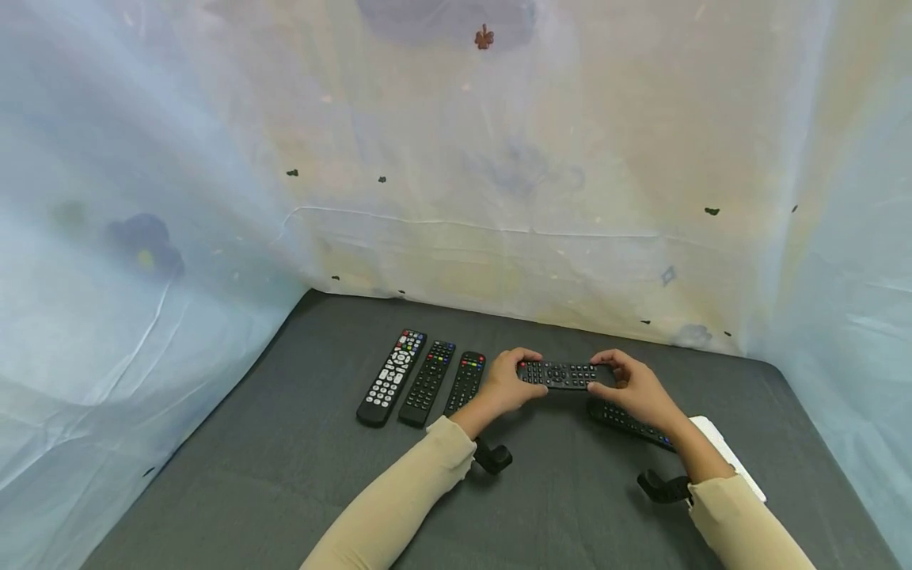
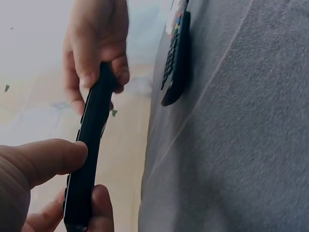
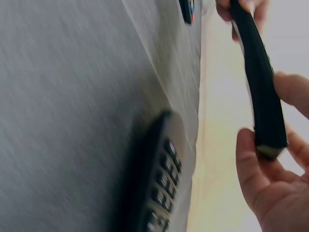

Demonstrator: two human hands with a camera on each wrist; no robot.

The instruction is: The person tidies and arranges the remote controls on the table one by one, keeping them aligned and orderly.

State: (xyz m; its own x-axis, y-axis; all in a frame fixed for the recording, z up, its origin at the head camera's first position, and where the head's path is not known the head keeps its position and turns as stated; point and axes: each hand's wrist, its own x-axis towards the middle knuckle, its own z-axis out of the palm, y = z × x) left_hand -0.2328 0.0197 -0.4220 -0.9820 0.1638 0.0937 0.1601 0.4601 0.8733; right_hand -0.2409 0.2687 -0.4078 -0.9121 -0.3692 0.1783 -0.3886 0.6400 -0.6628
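A black remote control (image 1: 558, 375) is held crosswise above the grey surface, its buttons facing up in the head view. My left hand (image 1: 507, 383) grips its left end, thumb on the near edge and fingers around the far side. The other end is pinched by my right hand (image 1: 636, 389), between thumb and fingers. Both wrist views show the remote (image 2: 91, 125) edge-on, raised off the surface. Below my right hand lies another black remote (image 1: 627, 423), partly covered by that hand. Just left of my left hand rests a remote with a few coloured buttons (image 1: 466, 381), its lower end hidden.
Two more remotes lie slanted at the left: a large one with white buttons (image 1: 393, 376) and a black one (image 1: 427, 383). A white flat object (image 1: 730, 459) lies partly under my right forearm. Patterned cloth (image 1: 527, 261) hangs behind the grey surface (image 1: 285, 475).
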